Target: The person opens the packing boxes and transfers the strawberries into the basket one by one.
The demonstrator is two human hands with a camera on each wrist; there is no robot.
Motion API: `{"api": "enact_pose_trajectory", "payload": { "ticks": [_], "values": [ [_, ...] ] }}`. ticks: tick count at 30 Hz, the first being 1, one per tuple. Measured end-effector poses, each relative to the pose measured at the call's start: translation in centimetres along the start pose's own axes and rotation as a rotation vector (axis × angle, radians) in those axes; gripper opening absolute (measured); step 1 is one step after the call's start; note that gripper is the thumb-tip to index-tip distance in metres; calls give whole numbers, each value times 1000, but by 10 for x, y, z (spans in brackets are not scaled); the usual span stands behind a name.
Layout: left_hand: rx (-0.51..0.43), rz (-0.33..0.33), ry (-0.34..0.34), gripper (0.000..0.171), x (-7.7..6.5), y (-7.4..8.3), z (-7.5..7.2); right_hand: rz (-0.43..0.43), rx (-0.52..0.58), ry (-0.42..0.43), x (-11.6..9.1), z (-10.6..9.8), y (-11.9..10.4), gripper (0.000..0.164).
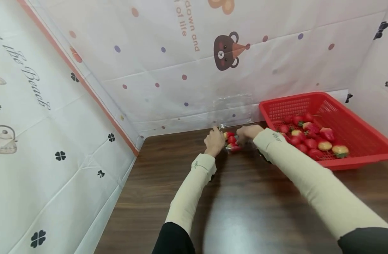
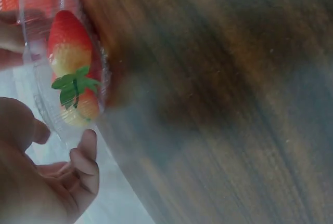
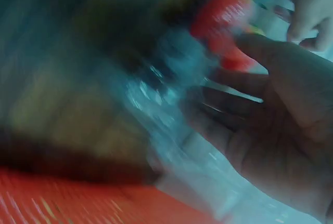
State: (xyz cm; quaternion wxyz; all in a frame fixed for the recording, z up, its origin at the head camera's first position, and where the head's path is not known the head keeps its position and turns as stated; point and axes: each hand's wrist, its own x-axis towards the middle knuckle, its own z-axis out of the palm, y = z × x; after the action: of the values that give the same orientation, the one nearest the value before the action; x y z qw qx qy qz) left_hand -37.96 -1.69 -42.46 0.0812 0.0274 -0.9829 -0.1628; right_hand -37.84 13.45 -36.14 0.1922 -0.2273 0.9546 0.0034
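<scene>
A clear plastic box (image 2: 37, 70) with its lid (image 1: 233, 106) raised stands at the back of the table, with several red and yellowish strawberries (image 1: 232, 139) inside. My left hand (image 1: 214, 141) holds the box's left end, thumb and fingertips on either side of its edge in the left wrist view. My right hand (image 1: 247, 133) reaches over the right side of the box. Its fingers (image 3: 223, 99) are loosely extended in the right wrist view, and the thumb overlaps a red strawberry (image 3: 223, 18) there. That view is blurred.
A red plastic basket (image 1: 365, 134) stands to the right of the box, holding several strawberries (image 1: 309, 135) mostly in its left part. The brown wooden table (image 1: 156, 183) ends against a printed white sheet (image 1: 168, 102) behind and at the left.
</scene>
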Motion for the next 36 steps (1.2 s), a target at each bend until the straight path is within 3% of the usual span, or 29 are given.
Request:
{"api": "enact_pose_trajectory", "payload": {
  "ticks": [5,13,18,24,28,31,36],
  "values": [
    [16,-24,-14,28,-7,2,12,65,13,66,12,22,-5,31],
    [21,-3,4,24,-12,-2,15,94,65,115,14,26,-8,37],
    [23,12,13,25,-11,-2,16,4,50,141,18,24,-6,27],
    [83,62,1,61,-8,2,17,-102,-40,142,16,8,3,16],
    [95,52,6,55,-6,1,15,-132,-59,163,16,-3,8,13],
    [104,51,5,40,-4,-1,13,-149,-51,196,14,-11,13,15],
    [133,35,15,27,-1,2,12,-186,-34,276,4,-28,24,25]
  ]
}}
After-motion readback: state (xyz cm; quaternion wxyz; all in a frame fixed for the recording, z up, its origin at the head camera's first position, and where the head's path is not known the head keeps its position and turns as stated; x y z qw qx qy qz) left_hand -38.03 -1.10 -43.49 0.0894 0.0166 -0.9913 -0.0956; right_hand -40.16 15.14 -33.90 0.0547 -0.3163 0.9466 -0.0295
